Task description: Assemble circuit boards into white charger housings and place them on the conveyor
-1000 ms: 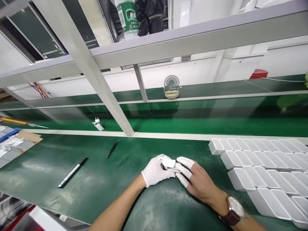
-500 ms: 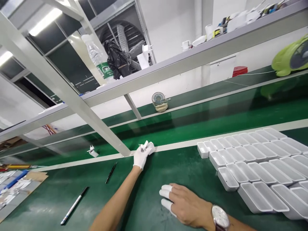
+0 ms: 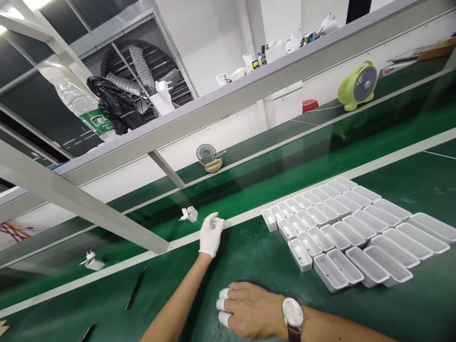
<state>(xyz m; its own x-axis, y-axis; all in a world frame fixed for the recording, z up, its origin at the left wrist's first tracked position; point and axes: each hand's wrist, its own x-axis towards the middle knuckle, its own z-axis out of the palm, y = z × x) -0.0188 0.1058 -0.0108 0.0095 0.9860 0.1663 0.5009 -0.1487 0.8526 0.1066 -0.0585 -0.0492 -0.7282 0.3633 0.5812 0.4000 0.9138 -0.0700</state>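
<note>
My left hand (image 3: 211, 235), in a white glove, reaches out to the pale strip along the green belt. Its fingers are loosely bent and apart, with nothing visible in them. Just beyond its fingertips, on the belt, lies a white plug adapter (image 3: 188, 214) with pins and a boxy body. My right hand (image 3: 249, 309) rests palm down on the green table (image 3: 185, 289), white covers on several fingertips. It holds nothing I can see; its fingers lie on the surface. Right of both hands stand rows of white open-topped plastic housings (image 3: 338, 271).
Another plug adapter (image 3: 93, 261) lies farther left on the belt (image 3: 263, 183). A slanted post (image 3: 117, 216) rises left of my left hand. A black pen (image 3: 136, 287) is on the table. Beyond the belt stand a small fan (image 3: 209, 158) and a green fan (image 3: 358, 88).
My left hand has let go of the plug adapter, which now lies on the belt. The view has turned right. My right hand stays on the table.
</note>
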